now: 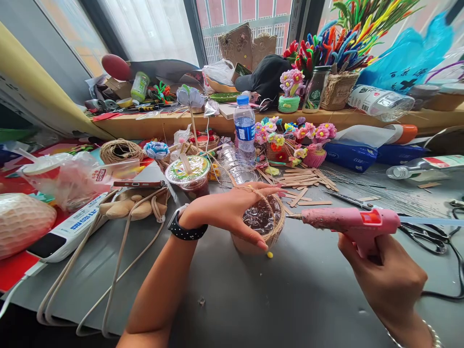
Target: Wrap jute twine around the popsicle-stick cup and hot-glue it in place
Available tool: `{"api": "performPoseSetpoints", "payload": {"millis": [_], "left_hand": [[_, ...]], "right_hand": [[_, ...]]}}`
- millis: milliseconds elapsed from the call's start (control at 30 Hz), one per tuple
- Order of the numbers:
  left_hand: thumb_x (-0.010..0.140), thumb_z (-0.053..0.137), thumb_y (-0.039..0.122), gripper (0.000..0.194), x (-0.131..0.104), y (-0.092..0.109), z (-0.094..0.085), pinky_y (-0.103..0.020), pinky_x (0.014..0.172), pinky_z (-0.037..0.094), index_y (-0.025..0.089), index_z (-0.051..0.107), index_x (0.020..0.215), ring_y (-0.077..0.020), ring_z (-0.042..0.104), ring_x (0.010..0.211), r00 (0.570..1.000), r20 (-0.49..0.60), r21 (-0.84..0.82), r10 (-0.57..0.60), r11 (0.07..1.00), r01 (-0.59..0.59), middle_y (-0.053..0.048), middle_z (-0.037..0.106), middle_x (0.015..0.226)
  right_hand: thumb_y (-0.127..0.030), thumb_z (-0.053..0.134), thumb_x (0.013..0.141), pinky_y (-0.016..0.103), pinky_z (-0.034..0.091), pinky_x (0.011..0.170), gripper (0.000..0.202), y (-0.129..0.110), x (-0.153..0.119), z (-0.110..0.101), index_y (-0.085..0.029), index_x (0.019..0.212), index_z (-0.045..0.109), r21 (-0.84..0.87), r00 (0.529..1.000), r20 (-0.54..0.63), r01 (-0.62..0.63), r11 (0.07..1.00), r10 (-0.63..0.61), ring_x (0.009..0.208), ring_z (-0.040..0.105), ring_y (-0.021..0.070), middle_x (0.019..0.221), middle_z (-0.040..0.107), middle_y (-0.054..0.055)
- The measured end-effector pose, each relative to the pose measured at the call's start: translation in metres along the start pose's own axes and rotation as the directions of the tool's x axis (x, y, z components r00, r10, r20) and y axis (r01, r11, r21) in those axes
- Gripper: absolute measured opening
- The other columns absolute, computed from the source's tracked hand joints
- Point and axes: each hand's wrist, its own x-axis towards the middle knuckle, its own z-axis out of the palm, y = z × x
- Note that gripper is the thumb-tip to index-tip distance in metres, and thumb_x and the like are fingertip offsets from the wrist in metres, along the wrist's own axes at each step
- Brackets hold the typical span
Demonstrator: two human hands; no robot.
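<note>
My left hand point(228, 212) reaches over a small round container point(250, 245) with thumb and fingers spread across its rim, holding it. Twine point(281, 224) circles that rim, and a loose strand passes by my fingers. Shiny clear plastic shows inside the container; its outside is pale brown. My right hand point(387, 275) is closed round the handle of a pink hot glue gun point(348, 222). The gun's metal nozzle points left, close to the twine on the rim. A glue stick point(427, 221) sticks out of its back.
Wooden craft sticks point(304, 178) lie behind the container. Black-handled scissors point(427, 237) and thin wires are at right. A lidded drink cup point(187, 174), water bottle point(244, 125) and yarn flowers point(275, 137) stand behind. A phone point(139, 184) and cords lie left.
</note>
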Motion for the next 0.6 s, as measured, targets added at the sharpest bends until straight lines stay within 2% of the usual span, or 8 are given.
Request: {"api": "performPoseSetpoints", "payload": {"millis": [233, 400, 600], "left_hand": [[0.058, 0.067, 0.05, 0.099, 0.0002, -0.0023, -0.0027, -0.024, 0.105, 0.011, 0.008, 0.019, 0.134, -0.0209, 0.017, 0.129, 0.996, 0.05, -0.008, 0.068, 0.998, -0.068, -0.009, 0.024, 0.139], [0.059, 0.066, 0.052, 0.097, 0.0003, -0.0043, -0.003, -0.024, 0.106, 0.008, 0.011, 0.02, 0.134, -0.0205, 0.016, 0.129, 0.995, 0.051, -0.007, 0.085, 0.996, -0.085, -0.008, 0.021, 0.141], [0.058, 0.067, 0.051, 0.097, 0.0006, -0.0044, -0.0037, -0.025, 0.106, 0.011, 0.011, 0.02, 0.134, -0.0208, 0.017, 0.129, 0.995, 0.049, -0.024, 0.085, 0.996, -0.084, -0.008, 0.022, 0.14]], "right_hand": [[-0.039, 0.049, 0.074, 0.025, 0.027, 0.043, 0.03, -0.0033, -0.0009, -0.004, -0.021, 0.057, 0.033, 0.01, 0.992, 0.107, -0.075, 0.997, 0.073, 0.042, 0.035, 0.0095, 0.046, 0.038, -0.003], [-0.041, 0.047, 0.074, 0.025, 0.026, 0.041, 0.031, -0.0037, 0.0004, -0.0061, -0.022, 0.055, 0.032, -0.001, 0.987, 0.127, -0.1, 0.995, 0.099, 0.04, 0.034, 0.0094, 0.045, 0.038, -0.003], [-0.041, 0.048, 0.072, 0.023, 0.027, 0.04, 0.031, -0.0015, -0.0002, -0.0078, -0.021, 0.053, 0.034, 0.014, 0.982, 0.144, -0.123, 0.992, 0.12, 0.037, 0.035, 0.0085, 0.043, 0.038, -0.003]]}}
